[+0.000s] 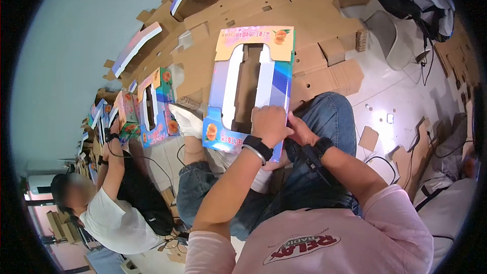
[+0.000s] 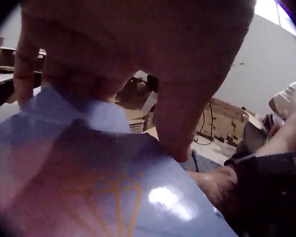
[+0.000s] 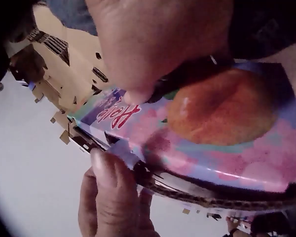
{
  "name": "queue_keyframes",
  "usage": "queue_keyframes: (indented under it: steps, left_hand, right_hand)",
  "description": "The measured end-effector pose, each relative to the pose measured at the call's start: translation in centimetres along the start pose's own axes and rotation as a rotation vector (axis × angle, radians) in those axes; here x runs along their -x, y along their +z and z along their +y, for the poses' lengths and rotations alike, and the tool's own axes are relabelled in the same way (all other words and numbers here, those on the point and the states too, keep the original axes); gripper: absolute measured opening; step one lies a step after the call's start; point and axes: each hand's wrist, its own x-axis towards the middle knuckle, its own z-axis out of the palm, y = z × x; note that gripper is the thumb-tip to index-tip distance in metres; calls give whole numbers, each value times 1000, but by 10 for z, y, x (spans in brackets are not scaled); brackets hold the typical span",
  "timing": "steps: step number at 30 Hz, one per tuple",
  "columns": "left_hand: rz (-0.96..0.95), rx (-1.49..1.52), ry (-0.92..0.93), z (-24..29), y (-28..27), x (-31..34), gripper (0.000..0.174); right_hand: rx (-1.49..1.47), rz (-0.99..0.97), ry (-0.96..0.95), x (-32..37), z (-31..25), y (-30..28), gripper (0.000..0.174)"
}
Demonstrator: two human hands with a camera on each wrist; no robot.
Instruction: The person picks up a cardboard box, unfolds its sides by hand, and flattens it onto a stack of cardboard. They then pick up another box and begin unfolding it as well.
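Note:
A colourful printed fruit carton [image 1: 287,76] stands tilted between my knees, with a long cut-out opening in its top and pictures of round orange fruit. My left hand [image 1: 271,124] grips the near right part of its top, fingers over the edge of the opening. Close beside it, my right hand [image 1: 303,131] holds the carton's right side, the two thumbs near each other. From the left wrist, the carton's glossy blue and pink panel [image 2: 89,163] fills the lower part. In the right wrist view a printed side panel [image 3: 153,133] shows pink blossoms and a large fruit.
Flattened brown cardboard [image 1: 198,56] covers much of the floor ahead. More printed cartons [image 1: 161,104] stand in a row at left, where another person [image 1: 122,218] works. A grey plastic stool [image 1: 388,40] and a dark bag [image 1: 406,0] lie at upper right.

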Motion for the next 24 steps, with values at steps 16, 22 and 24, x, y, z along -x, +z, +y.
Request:
queue_keyframes:
  steps: [16,22,24]
  left_hand:
    - [207,532,139,-18,17,4,24]
    - [129,898,123,-19,11,9,21]
    - [112,1089,61,-22,9,9,23]
  right_hand:
    - [-144,44,0,7,-16,25,67]
    - [-197,17,5,-5,-11,9,68]
    - [-251,10,30,-11,-10,5,65]
